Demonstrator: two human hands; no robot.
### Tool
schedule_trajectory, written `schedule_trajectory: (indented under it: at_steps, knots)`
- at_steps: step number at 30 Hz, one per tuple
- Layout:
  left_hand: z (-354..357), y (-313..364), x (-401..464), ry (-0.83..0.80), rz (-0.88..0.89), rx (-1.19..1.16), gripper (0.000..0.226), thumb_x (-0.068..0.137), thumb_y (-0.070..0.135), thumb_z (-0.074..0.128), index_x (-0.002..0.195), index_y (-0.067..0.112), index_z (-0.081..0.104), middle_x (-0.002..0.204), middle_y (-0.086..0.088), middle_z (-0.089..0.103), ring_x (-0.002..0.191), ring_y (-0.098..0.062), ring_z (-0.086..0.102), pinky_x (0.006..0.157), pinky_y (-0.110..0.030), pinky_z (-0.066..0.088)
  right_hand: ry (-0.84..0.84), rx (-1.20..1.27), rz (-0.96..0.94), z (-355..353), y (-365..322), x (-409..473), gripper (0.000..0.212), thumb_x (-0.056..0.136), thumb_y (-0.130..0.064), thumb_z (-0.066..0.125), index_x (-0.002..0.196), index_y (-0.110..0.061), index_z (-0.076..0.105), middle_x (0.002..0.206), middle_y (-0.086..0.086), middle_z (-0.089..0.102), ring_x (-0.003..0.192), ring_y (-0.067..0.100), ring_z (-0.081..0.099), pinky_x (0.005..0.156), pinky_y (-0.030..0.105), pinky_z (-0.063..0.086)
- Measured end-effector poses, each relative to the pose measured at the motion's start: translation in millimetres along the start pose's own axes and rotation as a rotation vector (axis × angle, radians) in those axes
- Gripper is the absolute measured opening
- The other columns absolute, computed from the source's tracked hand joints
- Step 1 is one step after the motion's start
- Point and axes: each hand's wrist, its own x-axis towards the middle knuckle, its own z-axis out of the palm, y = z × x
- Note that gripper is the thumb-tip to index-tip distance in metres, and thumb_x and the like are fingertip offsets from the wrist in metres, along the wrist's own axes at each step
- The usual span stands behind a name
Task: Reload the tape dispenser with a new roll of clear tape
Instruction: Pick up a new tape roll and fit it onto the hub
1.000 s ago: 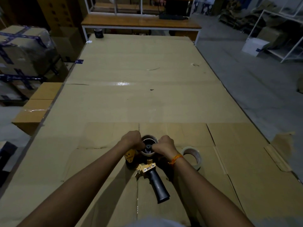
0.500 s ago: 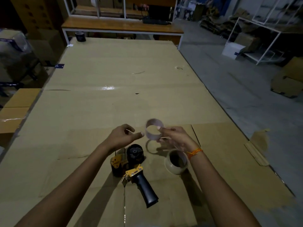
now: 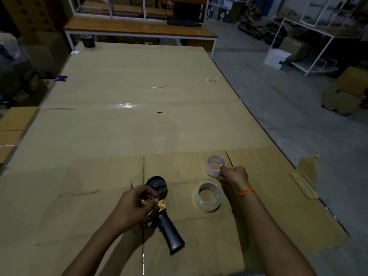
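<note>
Cardboard sheets cover the whole worktop (image 3: pixel 123 92), pale brown, with taped seams. Tape dispenser (image 3: pixel 162 208) lies on its side near the front edge: black handle pointing toward the person, yellow metal frame, black spool hub bare of any roll. Left hand (image 3: pixel 135 206) sits over the dispenser frame, fingers curled; whether the grip is closed on the frame cannot be told from this angle. Right hand (image 3: pixel 234 175), orange thread at the wrist, pinches a spent tape core (image 3: pixel 215 168) at its rim, core held just beyond the new roll. New roll of clear tape (image 3: pixel 207 196) rests on the cardboard between the dispenser and the right forearm, apart from both.
</note>
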Motion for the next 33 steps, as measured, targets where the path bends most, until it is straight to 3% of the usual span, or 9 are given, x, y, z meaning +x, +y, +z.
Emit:
schedule_trajectory:
  at_steps: [4,8,10,12,16,20,24,27,33]
  knots:
    - [3.7,-9.4,-16.6,0.012,-0.012,-0.012,0.017,0.090,0.008,0.081,0.091,0.025,0.077,0.092,0.019,0.077,0.088,-0.002,0.075,0.069,-0.010,0.055,0.020,-0.129,-0.120,0.7,9.3,-11.6,0.049,0.100,-0.041,0.070,0.078,0.003,0.075,0.080,0.020,0.076,0.078,0.035,0.072,0.061,0.032,0.049]
    - [6.6,-17.3,-31.1,0.031,-0.053,-0.062,0.019,0.090,0.005,0.081,0.089,0.023,0.077,0.088,0.013,0.081,0.085,-0.005,0.078,0.071,-0.014,0.057,-0.100,-0.173,-0.289,2.8,22.6,-46.6,0.042,0.099,-0.057,0.065,0.094,-0.016,0.068,0.090,-0.002,0.068,0.089,0.021,0.067,0.064,0.027,0.047]
    - [6.8,-16.5,-36.6,0.051,-0.059,-0.070,0.015,0.090,0.004,0.081,0.090,0.019,0.077,0.088,0.012,0.080,0.084,-0.005,0.078,0.069,-0.010,0.055,-0.205,-0.171,-0.384,3.9,30.1,-68.5,0.055,0.091,-0.063,0.072,0.126,-0.020,0.066,0.117,-0.004,0.064,0.110,0.015,0.061,0.083,0.029,0.050]
    - [6.4,-14.5,-40.1,0.064,-0.044,-0.068,0.014,0.090,0.004,0.081,0.092,0.017,0.077,0.091,0.013,0.079,0.086,-0.004,0.077,0.069,-0.010,0.055,-0.260,-0.270,-0.449,6.5,42.6,-84.8,0.078,0.080,-0.071,0.078,0.141,-0.028,0.055,0.131,-0.006,0.054,0.122,0.013,0.050,0.098,0.036,0.050]
    - [6.7,-14.6,-42.5,0.059,-0.023,-0.061,0.017,0.090,0.003,0.081,0.094,0.019,0.077,0.091,0.012,0.079,0.085,-0.005,0.076,0.070,-0.013,0.056,-0.207,-0.395,-0.514,12.7,53.0,-108.4,0.089,0.063,-0.064,0.085,0.139,-0.037,0.047,0.134,-0.011,0.048,0.127,0.012,0.046,0.099,0.037,0.053]
    - [7.0,-15.3,-42.2,0.048,-0.013,-0.067,0.016,0.091,0.003,0.080,0.096,0.018,0.076,0.090,0.012,0.079,0.086,-0.006,0.077,0.071,-0.012,0.056,-0.141,-0.314,-0.574,13.9,48.7,-116.8,0.076,0.063,-0.054,0.089,0.128,-0.046,0.049,0.125,-0.019,0.051,0.123,0.010,0.054,0.095,0.031,0.053]
    - [7.8,-16.4,-43.2,0.049,-0.035,-0.104,0.014,0.093,0.005,0.078,0.098,0.018,0.077,0.092,0.007,0.079,0.088,-0.010,0.076,0.070,-0.012,0.056,-0.196,-0.157,-0.686,25.1,27.4,-127.9,0.074,0.067,-0.054,0.094,0.130,-0.041,0.058,0.125,-0.019,0.061,0.117,-0.001,0.059,0.096,0.028,0.058]
    - [8.6,-16.5,-44.1,0.051,-0.034,-0.105,0.015,0.093,0.007,0.078,0.098,0.021,0.076,0.094,0.007,0.079,0.090,-0.010,0.075,0.071,-0.014,0.057,-0.244,-0.172,-0.774,41.0,3.8,-138.5,0.092,0.069,-0.058,0.094,0.146,-0.030,0.052,0.136,-0.015,0.057,0.124,0.003,0.054,0.098,0.020,0.051]
    - [9.6,-15.5,-50.0,0.064,-0.061,-0.154,0.015,0.093,0.009,0.078,0.099,0.022,0.077,0.097,0.007,0.078,0.087,-0.019,0.074,0.079,-0.042,0.060,-0.343,-0.323,-0.905,89.1,-37.9,-150.6,0.111,0.069,-0.062,0.091,0.159,-0.021,0.040,0.147,-0.006,0.051,0.131,0.012,0.051,0.100,0.024,0.047]
